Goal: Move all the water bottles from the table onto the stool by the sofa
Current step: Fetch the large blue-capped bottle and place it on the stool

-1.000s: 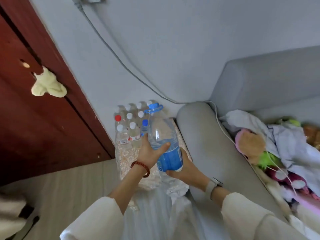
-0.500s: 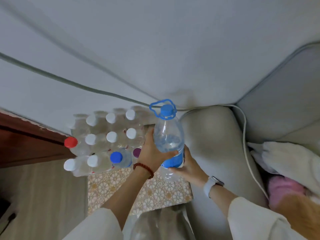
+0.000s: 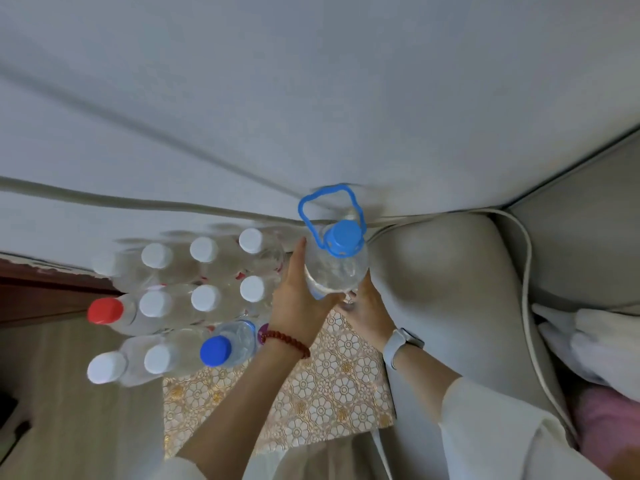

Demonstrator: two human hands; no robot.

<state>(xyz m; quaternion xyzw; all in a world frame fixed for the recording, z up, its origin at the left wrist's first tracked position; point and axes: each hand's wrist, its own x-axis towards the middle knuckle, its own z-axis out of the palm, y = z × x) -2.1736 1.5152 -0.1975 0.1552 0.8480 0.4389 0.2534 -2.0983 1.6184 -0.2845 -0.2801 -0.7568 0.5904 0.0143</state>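
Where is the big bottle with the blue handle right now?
Head view, centre: the big bottle is upright between the left hand and right hand, over the stool, right of the small bottles, beside the sofa arm.

1. The stool (image 3: pixel 332 386) stands between the wall (image 3: pixel 311 98) behind it and the person in front, with the sofa armrest (image 3: pixel 446 289) touching its right side.
2. The small bottles (image 3: pixel 204 299) stand upright in rows on the left and rear part of the stool top.
3. The large bottle (image 3: pixel 337 268) is upright at the rear right corner, just beside the armrest.
4. The left hand (image 3: pixel 299 299) is on the bottle's left side; the right hand (image 3: pixel 365 310) is on its right and lower side.
5. A cable (image 3: pixel 526 271) runs along the wall and down over the sofa, right of the armrest.
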